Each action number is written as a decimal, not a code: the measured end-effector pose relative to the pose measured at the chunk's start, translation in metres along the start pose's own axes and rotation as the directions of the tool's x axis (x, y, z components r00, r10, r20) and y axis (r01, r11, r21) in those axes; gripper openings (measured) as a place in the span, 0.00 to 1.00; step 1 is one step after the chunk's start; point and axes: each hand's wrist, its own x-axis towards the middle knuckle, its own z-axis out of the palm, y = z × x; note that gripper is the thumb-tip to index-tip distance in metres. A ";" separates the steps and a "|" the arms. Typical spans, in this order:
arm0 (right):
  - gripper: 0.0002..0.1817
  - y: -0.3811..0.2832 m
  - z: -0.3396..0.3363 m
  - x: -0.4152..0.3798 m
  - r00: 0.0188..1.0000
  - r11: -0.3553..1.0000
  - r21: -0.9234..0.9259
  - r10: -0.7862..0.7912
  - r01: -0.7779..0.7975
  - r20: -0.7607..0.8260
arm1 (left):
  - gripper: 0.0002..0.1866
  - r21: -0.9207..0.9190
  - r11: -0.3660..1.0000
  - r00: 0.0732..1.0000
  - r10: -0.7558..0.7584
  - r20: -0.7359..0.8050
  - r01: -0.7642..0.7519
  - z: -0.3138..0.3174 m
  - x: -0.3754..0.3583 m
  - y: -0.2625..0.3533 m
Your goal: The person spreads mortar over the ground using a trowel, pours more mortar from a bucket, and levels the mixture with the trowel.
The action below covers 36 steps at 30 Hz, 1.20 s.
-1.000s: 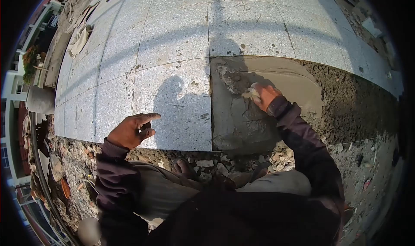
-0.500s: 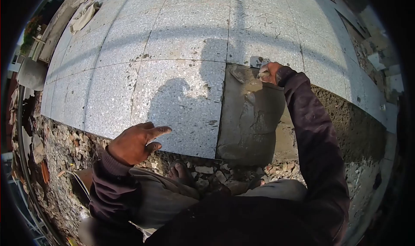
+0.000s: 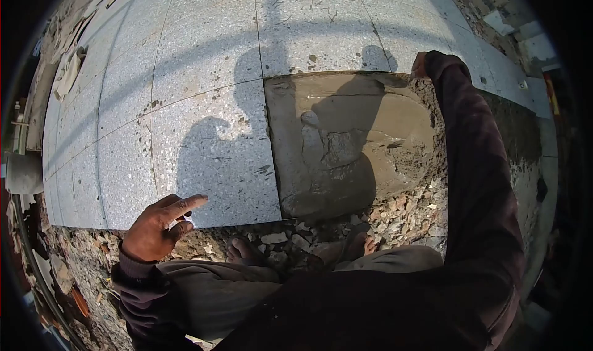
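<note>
At the lower left, my left hand (image 3: 157,227) hovers over the near edge of a speckled grey floor tile (image 3: 216,166). Its index finger is stretched out, the thumb stands apart, and it holds nothing. My right hand (image 3: 421,66) is closed at the far right corner of a bed of wet grey mortar (image 3: 398,119). The sleeve and wrist cover much of it, so whatever it grips is hidden. The mortar is smooth toward the back, with raised ridges in the middle and a rough, crumbly right edge. Tiles border it on the left and at the back.
Broken rubble (image 3: 401,218) runs along the near edge, around my bare feet (image 3: 242,251). A crumpled cloth (image 3: 69,73) lies on the tiles at far left, near a grey rounded container (image 3: 25,173). Dark coarse mortar (image 3: 519,125) lies beyond my right arm.
My right hand has moved right, from the mortar's back middle to its far right corner, and the mortar surface there looks smoother. My left hand stays raised. The view has shifted to the right.
</note>
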 end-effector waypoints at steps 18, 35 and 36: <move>0.28 -0.020 0.321 -0.183 0.014 -0.017 0.991 1.000 0.135 0.016 | 0.22 -0.015 0.995 0.993 -0.102 0.053 0.103 0.008 0.018 -0.004; 0.22 -0.014 0.250 -0.166 0.739 0.681 0.694 0.587 -0.232 -0.330 | 0.20 0.013 0.999 0.997 -0.044 0.057 0.044 0.010 0.030 0.009; 0.22 -0.020 0.252 -0.167 0.773 0.726 0.651 0.537 -0.220 -0.338 | 0.20 -0.006 0.999 0.997 -0.048 0.062 0.048 0.010 0.029 0.011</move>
